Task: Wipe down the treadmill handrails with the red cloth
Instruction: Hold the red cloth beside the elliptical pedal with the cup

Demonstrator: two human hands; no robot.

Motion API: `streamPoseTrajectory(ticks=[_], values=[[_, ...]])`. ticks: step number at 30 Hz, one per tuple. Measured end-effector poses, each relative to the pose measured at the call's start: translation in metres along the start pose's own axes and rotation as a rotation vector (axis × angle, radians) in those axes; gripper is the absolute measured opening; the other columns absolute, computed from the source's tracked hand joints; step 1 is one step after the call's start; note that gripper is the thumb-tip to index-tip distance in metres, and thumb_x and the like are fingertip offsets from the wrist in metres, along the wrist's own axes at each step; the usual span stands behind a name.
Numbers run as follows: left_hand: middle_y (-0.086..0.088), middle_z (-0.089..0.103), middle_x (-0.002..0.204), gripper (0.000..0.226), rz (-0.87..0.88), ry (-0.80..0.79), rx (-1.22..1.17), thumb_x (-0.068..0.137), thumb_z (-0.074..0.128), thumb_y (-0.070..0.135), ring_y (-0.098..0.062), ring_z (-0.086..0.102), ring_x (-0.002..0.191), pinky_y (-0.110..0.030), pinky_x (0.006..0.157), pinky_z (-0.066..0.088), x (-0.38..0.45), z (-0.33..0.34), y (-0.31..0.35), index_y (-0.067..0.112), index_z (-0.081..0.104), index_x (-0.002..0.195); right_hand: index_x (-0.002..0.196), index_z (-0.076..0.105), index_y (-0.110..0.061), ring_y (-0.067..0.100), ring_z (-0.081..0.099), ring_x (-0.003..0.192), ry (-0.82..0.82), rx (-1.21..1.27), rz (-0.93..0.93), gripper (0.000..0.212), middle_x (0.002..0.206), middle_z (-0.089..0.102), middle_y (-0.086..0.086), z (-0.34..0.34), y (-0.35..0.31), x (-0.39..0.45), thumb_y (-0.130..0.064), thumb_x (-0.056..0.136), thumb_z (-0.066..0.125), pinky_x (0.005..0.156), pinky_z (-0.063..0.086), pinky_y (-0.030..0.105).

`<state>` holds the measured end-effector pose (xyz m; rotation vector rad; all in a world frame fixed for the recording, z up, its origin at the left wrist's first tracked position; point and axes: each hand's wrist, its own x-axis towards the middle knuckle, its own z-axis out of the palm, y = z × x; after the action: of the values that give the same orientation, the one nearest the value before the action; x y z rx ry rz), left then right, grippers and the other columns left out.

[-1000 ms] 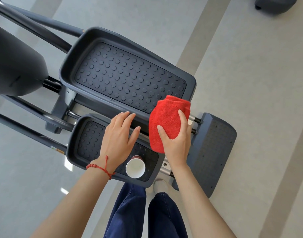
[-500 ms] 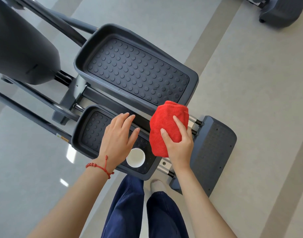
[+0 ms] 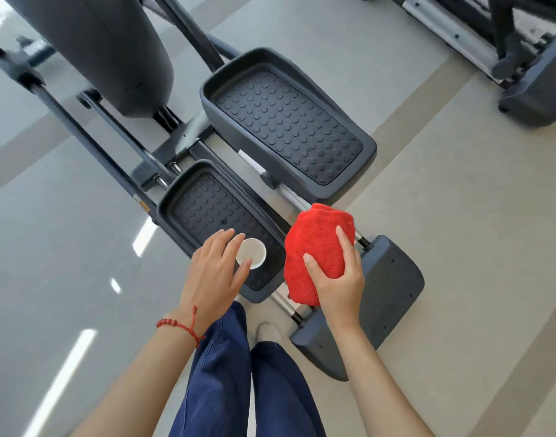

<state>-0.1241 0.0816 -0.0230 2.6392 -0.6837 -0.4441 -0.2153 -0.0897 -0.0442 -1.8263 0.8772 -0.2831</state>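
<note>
Right hand (image 3: pixel 336 279) fingers and thumb curled round bunched red cloth (image 3: pixel 314 247), gripping it, cloth bulging above fingertips. Left hand (image 3: pixel 215 272) fingers straight and relaxed, tips at rim of white cup (image 3: pixel 253 253), holding nothing. Cup stands on near dark pedal (image 3: pixel 207 206); far pedal (image 3: pixel 286 127) beyond the fingers.

Bright, even daylight filling the room, leaving only faint, soft shadows. Pale window streaks glaring off the glossy grey floor (image 3: pixel 65 247) at the left. Motion blur smearing the upper left, especially the dark flywheel housing (image 3: pixel 100 48) and frame bars (image 3: pixel 81 134). Wide-angle distortion bending straight lines toward the edges. Staying crisp at centre: red cloth (image 3: pixel 314 247), studded pedals (image 3: pixel 289 124).
</note>
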Motion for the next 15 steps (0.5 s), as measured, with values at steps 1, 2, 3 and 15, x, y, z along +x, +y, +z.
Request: streamPoseTrajectory(ticks=[1, 2, 3, 15], values=[[-0.019, 0.055, 0.125, 0.039, -0.016, 0.014, -0.006, 0.090, 0.056, 0.023, -0.037, 0.048, 0.119, -0.049, 0.094, 0.041, -0.010, -0.002, 0.001, 0.001, 0.054, 0.122, 0.123, 0.034, -0.057, -0.003, 0.048, 0.105, -0.012, -0.002, -0.013, 0.067, 0.118, 0.044, -0.020, -0.004, -0.001, -0.004, -0.033, 0.074, 0.074, 0.088, 0.047, 0.027], [-0.020, 0.056, 0.125, 0.039, -0.035, 0.026, -0.014, 0.089, 0.059, 0.021, -0.038, 0.048, 0.118, -0.049, 0.094, 0.041, -0.019, -0.004, 0.001, 0.001, 0.054, 0.122, 0.123, 0.033, -0.059, -0.008, 0.047, 0.105, -0.024, -0.003, -0.023, 0.068, 0.115, 0.042, -0.028, -0.007, -0.003, -0.008, -0.034, 0.074, 0.074, 0.085, 0.045, 0.023], [-0.020, 0.055, 0.125, 0.040, -0.057, 0.035, -0.019, 0.088, 0.061, 0.019, -0.038, 0.048, 0.118, -0.049, 0.095, 0.041, -0.028, -0.007, 0.001, 0.001, 0.054, 0.122, 0.122, 0.032, -0.060, -0.012, 0.046, 0.104, -0.032, -0.004, -0.032, 0.069, 0.114, 0.041, -0.032, -0.009, -0.005, -0.012, -0.034, 0.074, 0.074, 0.084, 0.043, 0.019], [-0.023, 0.058, 0.120, 0.037, -0.242, 0.164, -0.006, 0.085, 0.063, 0.015, -0.040, 0.054, 0.110, -0.050, 0.086, 0.047, -0.131, -0.039, -0.039, -0.002, 0.056, 0.117, 0.121, 0.034, -0.062, -0.026, 0.040, 0.100, -0.238, -0.031, -0.171, 0.069, 0.108, 0.039, -0.038, 0.030, -0.033, -0.073, -0.033, 0.073, 0.075, 0.072, 0.036, -0.003]])
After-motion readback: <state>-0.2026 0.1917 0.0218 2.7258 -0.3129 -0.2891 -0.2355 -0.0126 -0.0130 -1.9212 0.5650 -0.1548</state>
